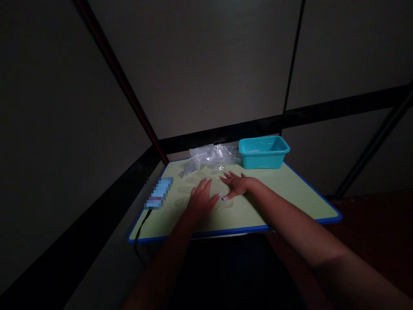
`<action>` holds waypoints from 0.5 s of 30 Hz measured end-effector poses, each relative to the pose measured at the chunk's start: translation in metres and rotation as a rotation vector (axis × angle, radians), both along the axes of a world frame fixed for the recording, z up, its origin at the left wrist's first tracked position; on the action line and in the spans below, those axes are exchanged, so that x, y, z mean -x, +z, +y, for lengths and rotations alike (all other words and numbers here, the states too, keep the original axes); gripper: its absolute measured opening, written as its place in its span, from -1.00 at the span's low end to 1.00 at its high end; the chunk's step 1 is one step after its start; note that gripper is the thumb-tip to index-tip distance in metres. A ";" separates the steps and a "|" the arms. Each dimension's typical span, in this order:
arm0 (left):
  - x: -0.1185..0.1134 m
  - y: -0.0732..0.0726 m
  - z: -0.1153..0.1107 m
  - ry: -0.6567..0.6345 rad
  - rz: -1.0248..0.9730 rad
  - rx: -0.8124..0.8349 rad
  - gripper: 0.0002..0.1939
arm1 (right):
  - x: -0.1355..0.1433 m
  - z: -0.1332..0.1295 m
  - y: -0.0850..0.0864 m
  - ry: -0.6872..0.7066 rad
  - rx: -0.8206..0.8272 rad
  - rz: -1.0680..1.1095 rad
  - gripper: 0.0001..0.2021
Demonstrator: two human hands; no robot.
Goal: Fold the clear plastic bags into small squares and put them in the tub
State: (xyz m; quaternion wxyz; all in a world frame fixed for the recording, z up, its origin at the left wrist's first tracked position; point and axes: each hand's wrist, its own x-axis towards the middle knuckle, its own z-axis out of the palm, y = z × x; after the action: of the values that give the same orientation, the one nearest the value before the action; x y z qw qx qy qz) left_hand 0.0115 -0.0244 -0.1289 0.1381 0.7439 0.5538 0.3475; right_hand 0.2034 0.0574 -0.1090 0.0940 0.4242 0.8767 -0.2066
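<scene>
A clear plastic bag (228, 204) lies flat on the pale green tabletop, its outline faint against the surface. My left hand (204, 199) rests on the bag's left side, fingers stretched forward and thumb out to the right. On the other side, my right hand (236, 185) lies palm down with its fingers spread. The two thumbs come close to each other over the bag. Behind the hands sits a crumpled heap of clear plastic bags (211, 157).
A turquoise plastic basket (263, 160) stands at the back right, with something pale inside. At the left edge lies a blurred-out phone-like device (159, 193) with a black cable (138, 234). The table (297, 193) has a blue rim; walls stand behind and left.
</scene>
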 end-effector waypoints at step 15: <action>-0.008 -0.006 -0.011 0.099 0.696 0.329 0.06 | 0.008 -0.004 0.001 -0.095 -0.134 0.201 -0.17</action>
State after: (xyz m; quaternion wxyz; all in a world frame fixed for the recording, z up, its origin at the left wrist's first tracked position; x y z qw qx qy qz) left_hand 0.0192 -0.0357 -0.1348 0.0426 0.7577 0.6511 -0.0128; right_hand 0.1958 0.0536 -0.1082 -0.0329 0.4475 0.8725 -0.1933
